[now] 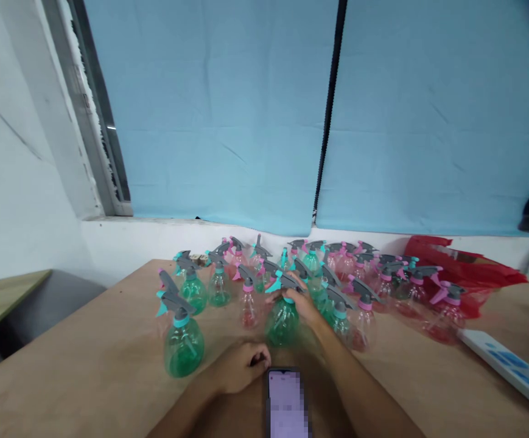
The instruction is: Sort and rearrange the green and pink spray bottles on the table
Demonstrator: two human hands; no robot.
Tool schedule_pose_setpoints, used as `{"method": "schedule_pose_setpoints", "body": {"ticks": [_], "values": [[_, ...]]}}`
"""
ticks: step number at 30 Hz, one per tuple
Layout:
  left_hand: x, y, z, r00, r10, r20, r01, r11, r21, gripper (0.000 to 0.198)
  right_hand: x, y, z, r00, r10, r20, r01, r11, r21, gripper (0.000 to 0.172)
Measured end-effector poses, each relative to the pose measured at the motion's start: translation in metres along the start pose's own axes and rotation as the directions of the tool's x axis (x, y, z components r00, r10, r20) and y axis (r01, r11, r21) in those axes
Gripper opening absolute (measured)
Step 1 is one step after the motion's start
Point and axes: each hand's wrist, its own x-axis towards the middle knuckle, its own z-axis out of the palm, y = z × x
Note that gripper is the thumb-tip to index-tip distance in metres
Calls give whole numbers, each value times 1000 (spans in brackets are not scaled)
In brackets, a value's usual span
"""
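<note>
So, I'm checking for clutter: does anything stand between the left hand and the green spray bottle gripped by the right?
Nothing visible stands between the left hand and the green spray bottle; the phone lies nearer the camera, outside that gap.

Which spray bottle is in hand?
The green one just beyond the phone: the right hand is at its neck, while no other bottle is visibly held.

Green spray bottle [282, 325] in the right hand's grip [299, 300]
</note>
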Motion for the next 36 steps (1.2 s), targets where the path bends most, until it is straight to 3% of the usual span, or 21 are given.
{"method": "schedule_pose_setpoints", "body": {"ticks": [10, 16, 22, 27, 33, 36], "values": [[1, -1, 2, 1000, 22, -8, -23, 1000, -14, 20, -3, -4, 8, 976, 57, 209, -17, 982, -188, 31], [1, 1, 1, 1000, 14, -3, -14, 999, -35, 22, 1, 3, 1, 978, 60, 202, -29, 988, -155, 30], [1, 1, 1, 1000, 3, -8, -3, 999, -38, 23, -2, -3, 0, 958, 19, 287, 30, 986, -166, 30], [1, 2, 0, 1000, 10, -9, -10, 999, -32, 24, -5, -8, 5, 976, 54, 212, -16, 984, -178, 30], [1, 4, 0, 1000, 1, -13, -1, 1000, -29, 22, -4, -7, 6, 955, 18, 296, 34, 985, -168, 28], [1, 3, 0, 1000, 10, -13, -11, 999, -41, 24, -6, -8, 8, 965, 40, 260, 13, 980, -199, 28]]}}
